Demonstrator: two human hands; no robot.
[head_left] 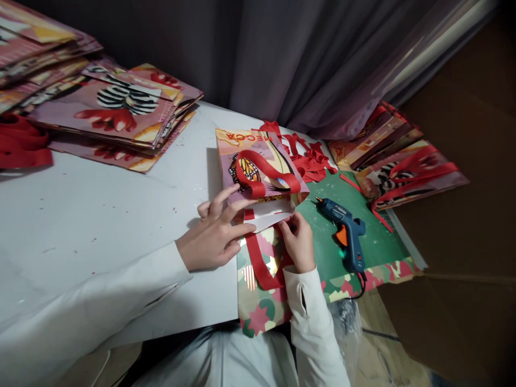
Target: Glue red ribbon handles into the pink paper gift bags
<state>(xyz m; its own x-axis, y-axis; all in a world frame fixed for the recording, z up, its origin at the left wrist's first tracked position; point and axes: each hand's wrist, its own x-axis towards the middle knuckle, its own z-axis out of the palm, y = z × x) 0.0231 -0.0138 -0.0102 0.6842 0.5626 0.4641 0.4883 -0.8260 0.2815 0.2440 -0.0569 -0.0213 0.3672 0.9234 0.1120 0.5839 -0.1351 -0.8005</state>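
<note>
A printed paper gift bag [258, 148] with a butterfly picture lies on the table in front of me, its mouth towards me and partly open. One red ribbon handle [278, 171] loops over its upper face; the other ribbon handle [258, 263] hangs from the near edge. My left hand [215, 231] rests at the bag's left side with fingers spread, the fingertips touching the ribbon end and the white rim. At the right corner of the mouth, my right hand [299, 242] is closed, thumb and fingers pinching the bag's edge; the fingertips are partly hidden.
A blue glue gun [342, 228] with a lit green light lies on the green mat [379, 231], right of my right hand. Red ribbon strips [308, 156] pile behind the bag. Stacked bags [121, 113] stand back left, more bags [407, 166] at right, beside cardboard [455, 231].
</note>
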